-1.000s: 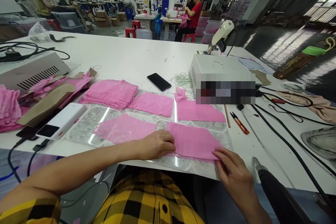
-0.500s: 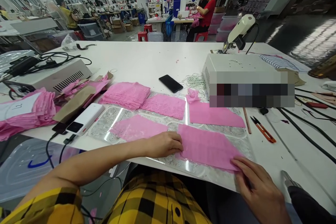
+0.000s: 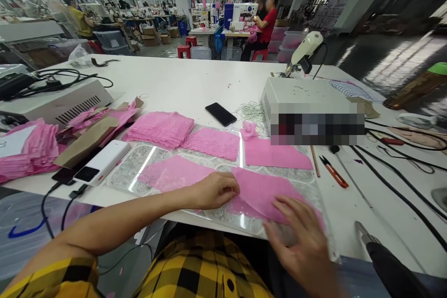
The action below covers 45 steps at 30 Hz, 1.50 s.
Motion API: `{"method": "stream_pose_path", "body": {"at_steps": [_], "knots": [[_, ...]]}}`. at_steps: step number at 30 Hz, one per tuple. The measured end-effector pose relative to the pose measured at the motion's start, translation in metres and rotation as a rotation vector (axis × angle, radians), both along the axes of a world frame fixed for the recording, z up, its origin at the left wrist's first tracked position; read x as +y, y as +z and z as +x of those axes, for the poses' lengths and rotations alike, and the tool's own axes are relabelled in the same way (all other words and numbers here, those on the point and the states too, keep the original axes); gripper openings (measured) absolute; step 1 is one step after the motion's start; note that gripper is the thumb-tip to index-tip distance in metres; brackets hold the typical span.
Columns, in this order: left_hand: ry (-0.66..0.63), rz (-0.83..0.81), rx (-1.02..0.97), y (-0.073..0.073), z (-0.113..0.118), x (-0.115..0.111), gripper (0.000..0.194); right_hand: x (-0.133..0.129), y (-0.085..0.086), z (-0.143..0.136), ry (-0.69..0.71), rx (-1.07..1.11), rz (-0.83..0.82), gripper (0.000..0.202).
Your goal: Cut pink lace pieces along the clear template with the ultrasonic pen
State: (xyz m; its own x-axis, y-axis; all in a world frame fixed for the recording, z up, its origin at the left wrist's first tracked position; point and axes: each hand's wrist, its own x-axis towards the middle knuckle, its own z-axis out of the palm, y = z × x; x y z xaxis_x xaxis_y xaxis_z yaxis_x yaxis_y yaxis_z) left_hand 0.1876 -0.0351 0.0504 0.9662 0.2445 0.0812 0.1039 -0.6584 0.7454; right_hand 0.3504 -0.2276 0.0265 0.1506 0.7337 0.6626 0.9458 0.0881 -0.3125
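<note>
Beneath both grips spreads a broad white table [image 3: 167, 79]. Beyond the right hand [image 3: 303, 237] sits a pale grey metal box [image 3: 303, 91]. The thin, flat pink fabric panel [image 3: 265, 188] lies between the hands, its left edge pinched in the left hand's [image 3: 213, 191] closed fingers. The blurred right hand, thumb and fingers parted, reaches its right part; whether it grasps cloth, I cannot tell.
</note>
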Motion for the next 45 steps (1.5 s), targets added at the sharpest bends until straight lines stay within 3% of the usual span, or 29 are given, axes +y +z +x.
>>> {"method": "stream_pose_path", "body": {"at_steps": [5, 10, 12, 17, 21, 26, 29, 32, 35, 37, 39, 45], "knots": [[0.101, -0.113, -0.030, -0.001, 0.000, 0.003, 0.013, 0.032, -0.014, -0.020, -0.085, -0.010, -0.023, 0.019], [0.158, -0.445, 0.031, -0.002, -0.005, 0.006, 0.011, 0.014, -0.032, 0.011, -0.200, -0.103, -0.083, 0.018], [0.164, -0.505, 0.040, -0.003, -0.006, 0.005, 0.009, 0.004, -0.035, 0.024, -0.232, -0.148, -0.093, 0.019], [0.169, -0.513, 0.065, -0.005, -0.010, 0.005, 0.008, -0.006, -0.034, 0.044, -0.309, -0.211, -0.073, 0.023], [0.146, -0.562, 0.109, -0.004, -0.015, 0.007, 0.008, 0.009, -0.020, 0.043, -0.354, -0.206, -0.035, 0.026], [0.148, -0.757, 0.122, -0.002, -0.016, 0.010, 0.016, 0.061, 0.008, 0.013, -0.151, -0.092, 0.033, 0.020], [0.233, -0.987, 0.056, -0.001, -0.024, 0.019, 0.031, 0.100, 0.024, -0.020, 0.043, -0.036, 0.013, 0.026], [0.345, -1.247, -0.048, 0.002, -0.044, 0.032, 0.052, 0.136, 0.037, -0.063, 0.273, 0.032, -0.035, 0.031], [0.463, -1.376, -0.120, 0.004, -0.072, 0.044, 0.063, 0.161, 0.047, -0.100, 0.530, 0.101, -0.139, 0.031], [0.547, -1.391, -0.128, 0.004, -0.090, 0.049, 0.064, 0.169, 0.051, -0.113, 0.636, 0.135, -0.195, 0.034], [0.596, -1.345, -0.108, 0.003, -0.104, 0.052, 0.063, 0.168, 0.051, -0.111, 0.627, 0.182, -0.230, 0.032], [0.686, -1.002, -0.013, -0.003, -0.119, 0.057, 0.034, 0.131, 0.026, -0.063, 0.273, 0.229, -0.438, 0.016]]}}
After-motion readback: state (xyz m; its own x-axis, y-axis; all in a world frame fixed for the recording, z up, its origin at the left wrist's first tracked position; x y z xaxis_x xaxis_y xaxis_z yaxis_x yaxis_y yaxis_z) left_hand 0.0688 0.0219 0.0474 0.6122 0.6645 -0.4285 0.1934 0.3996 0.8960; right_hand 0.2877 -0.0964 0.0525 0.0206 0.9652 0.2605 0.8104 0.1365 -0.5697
